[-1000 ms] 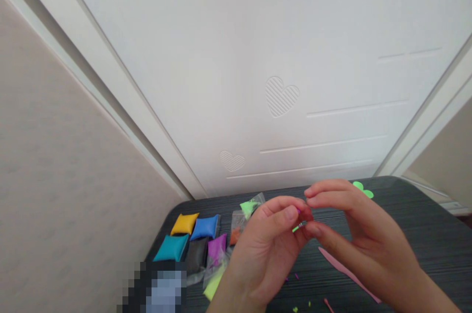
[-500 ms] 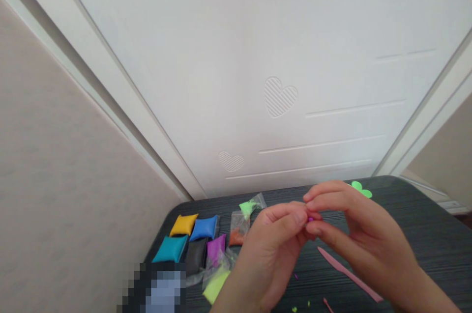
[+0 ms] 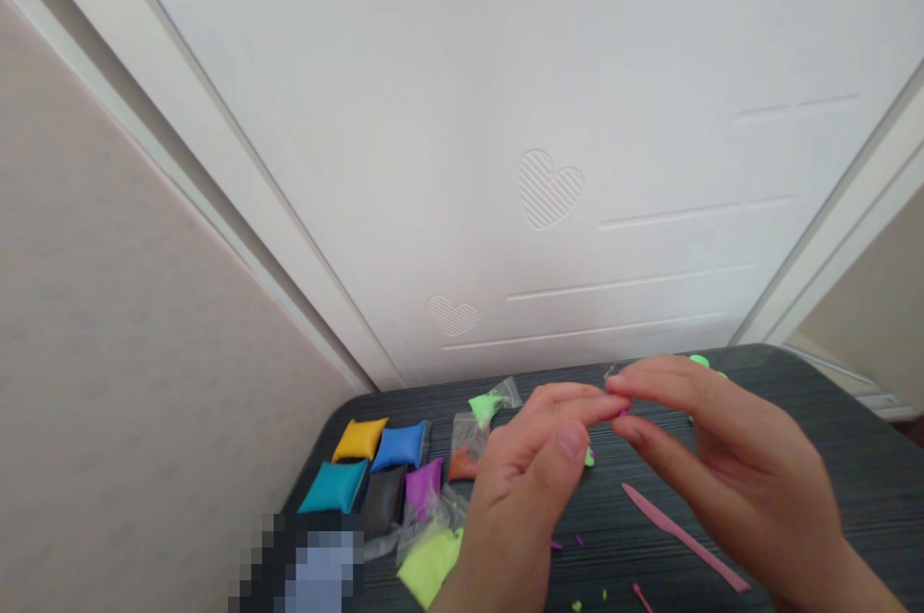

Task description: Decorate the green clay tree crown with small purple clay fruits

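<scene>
My left hand [image 3: 534, 469] is raised over the table, its fingers stretched out to the right and its thumb apart from their tips. A tiny purple piece of clay [image 3: 623, 414] shows at the left fingertips. My right hand [image 3: 729, 449] closes thumb and fingers around that piece from the right, touching the left fingertips. Just beyond the left thumb a bit of green [image 3: 590, 457] peeks out; whether it is held or lies on the table I cannot tell. A pink modelling knife [image 3: 682, 536] lies below my right hand.
Clay packs lie at left: yellow [image 3: 361, 440], blue [image 3: 401, 446], teal [image 3: 334, 486], black [image 3: 385, 500], purple [image 3: 423, 488] and lime [image 3: 431, 567]. Bags of orange [image 3: 466, 459] and green clay [image 3: 487, 404] sit behind. Clay crumbs [image 3: 577, 606] and a pink tool [image 3: 641, 597] are near the front.
The left fingers have straightened and the thumb has drawn back from their tips. My right hand has shifted slightly right, pinching at the purple piece. A green bit shows beyond the left thumb.
</scene>
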`<state>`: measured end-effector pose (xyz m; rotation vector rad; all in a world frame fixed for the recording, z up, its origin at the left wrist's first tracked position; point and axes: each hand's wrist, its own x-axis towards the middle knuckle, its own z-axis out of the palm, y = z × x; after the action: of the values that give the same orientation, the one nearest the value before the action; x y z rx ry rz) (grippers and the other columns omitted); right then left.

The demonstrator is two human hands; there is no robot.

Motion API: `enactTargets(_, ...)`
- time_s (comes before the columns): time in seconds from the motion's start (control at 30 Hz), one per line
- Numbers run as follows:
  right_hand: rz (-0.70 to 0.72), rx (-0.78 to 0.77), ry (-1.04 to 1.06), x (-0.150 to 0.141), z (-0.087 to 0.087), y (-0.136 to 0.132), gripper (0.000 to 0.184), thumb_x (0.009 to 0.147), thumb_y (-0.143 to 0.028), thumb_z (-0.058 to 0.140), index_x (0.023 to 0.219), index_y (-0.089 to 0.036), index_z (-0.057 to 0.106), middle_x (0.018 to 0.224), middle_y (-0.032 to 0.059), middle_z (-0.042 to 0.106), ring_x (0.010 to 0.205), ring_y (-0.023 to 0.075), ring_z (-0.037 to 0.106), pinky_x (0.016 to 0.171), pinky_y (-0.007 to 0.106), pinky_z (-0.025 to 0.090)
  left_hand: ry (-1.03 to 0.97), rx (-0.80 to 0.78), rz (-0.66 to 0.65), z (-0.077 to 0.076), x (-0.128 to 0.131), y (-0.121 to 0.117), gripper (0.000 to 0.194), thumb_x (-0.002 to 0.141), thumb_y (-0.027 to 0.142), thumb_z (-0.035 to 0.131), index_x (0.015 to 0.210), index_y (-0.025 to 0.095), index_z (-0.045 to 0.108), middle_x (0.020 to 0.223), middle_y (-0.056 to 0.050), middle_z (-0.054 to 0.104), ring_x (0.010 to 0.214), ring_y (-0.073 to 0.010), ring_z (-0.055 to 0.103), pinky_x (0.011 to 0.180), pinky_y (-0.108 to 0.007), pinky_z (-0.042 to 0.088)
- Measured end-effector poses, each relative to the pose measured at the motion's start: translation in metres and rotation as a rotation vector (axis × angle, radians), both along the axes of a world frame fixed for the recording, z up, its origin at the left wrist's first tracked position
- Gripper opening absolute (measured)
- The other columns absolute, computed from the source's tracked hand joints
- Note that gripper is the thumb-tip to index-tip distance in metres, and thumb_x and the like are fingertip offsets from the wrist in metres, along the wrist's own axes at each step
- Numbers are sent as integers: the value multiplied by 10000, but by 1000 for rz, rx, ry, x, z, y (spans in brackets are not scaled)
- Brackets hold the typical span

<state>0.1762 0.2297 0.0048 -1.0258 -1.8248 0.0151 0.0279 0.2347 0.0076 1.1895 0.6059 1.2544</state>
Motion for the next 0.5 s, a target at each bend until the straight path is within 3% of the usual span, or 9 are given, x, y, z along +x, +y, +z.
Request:
enactTargets(0.2,23,-28,18,-2,-1,0,286,724,-155,615,979,-258,540,898,-6,629,838,128,580,734,248,476,5,20,-131,-1,-5,5,309,833,245,393,921,185,683,1011,-86,585,1019,-243,479,916,-379,336)
enactTargets(0.5,56,-53,28,1,-3,-1,289,749,-145,583,1006,-267,536,934,-3,610,869,123,568,742,229,474,-17,-28,-172,-1,-8,4,365,853,248,324,954,185,669,1019,-81,573,967,-222,462,902,-382,330)
